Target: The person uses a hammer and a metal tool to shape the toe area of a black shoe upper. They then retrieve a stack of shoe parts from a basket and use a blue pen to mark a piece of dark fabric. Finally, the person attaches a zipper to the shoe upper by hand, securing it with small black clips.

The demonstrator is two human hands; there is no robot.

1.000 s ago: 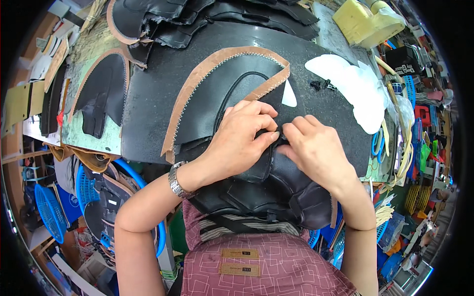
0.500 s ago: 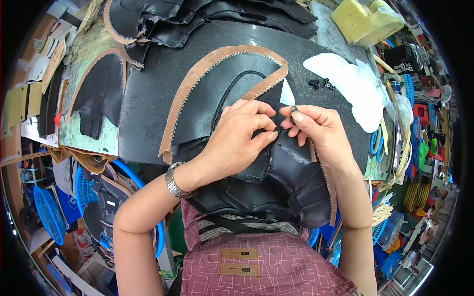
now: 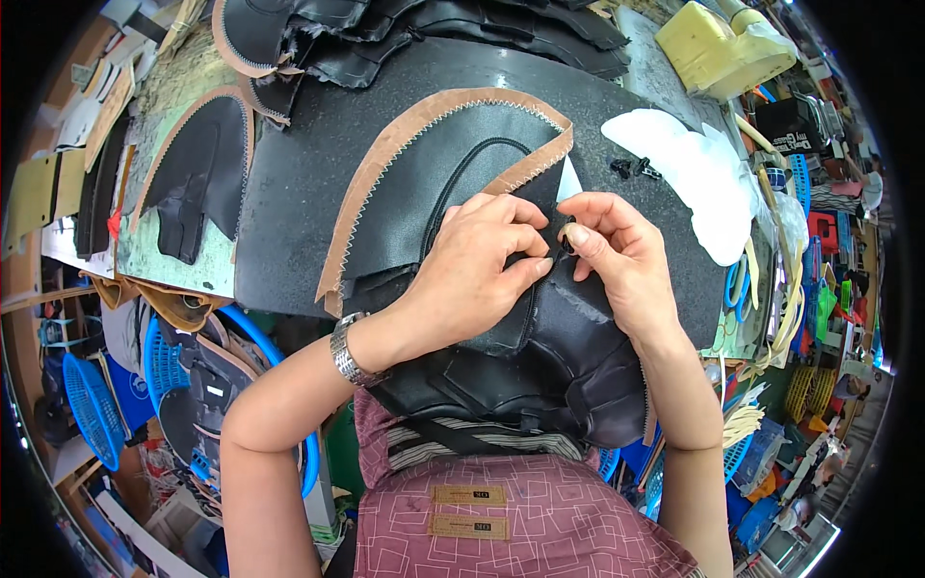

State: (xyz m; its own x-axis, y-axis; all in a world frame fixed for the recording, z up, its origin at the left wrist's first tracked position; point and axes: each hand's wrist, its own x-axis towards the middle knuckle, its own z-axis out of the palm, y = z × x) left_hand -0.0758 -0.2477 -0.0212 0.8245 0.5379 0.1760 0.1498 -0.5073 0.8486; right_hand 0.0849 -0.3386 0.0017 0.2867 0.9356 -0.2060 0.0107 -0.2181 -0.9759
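A black leather boot upper [image 3: 472, 144], bordered by a tan strip with white zigzag stitching, lies across the table edge and hangs down in front of me. My left hand [image 3: 482, 265] rests on it, thumb and fingers pinched on the black edge at its middle; the exact spot is partly hidden. Between the thumb and forefinger of my right hand [image 3: 617, 246] is a small dark zipper slider [image 3: 567, 243], held close to my left fingertips over that edge. Several similar small black sliders [image 3: 636, 169] lie on the table beyond my right hand.
Black leather uppers [image 3: 453, 29] are piled at the back, and another stitched upper [image 3: 193, 164] lies at the left. White sheet pieces [image 3: 684, 164] and a yellow container [image 3: 718, 48] are at the right. Blue-handled scissors [image 3: 738, 289] lie near the right edge. Blue baskets [image 3: 92, 409] stand below.
My right hand has brought the slider slightly down and left, nearer the left fingertips. My left hand keeps its pinch on the upper. The view has shifted slightly.
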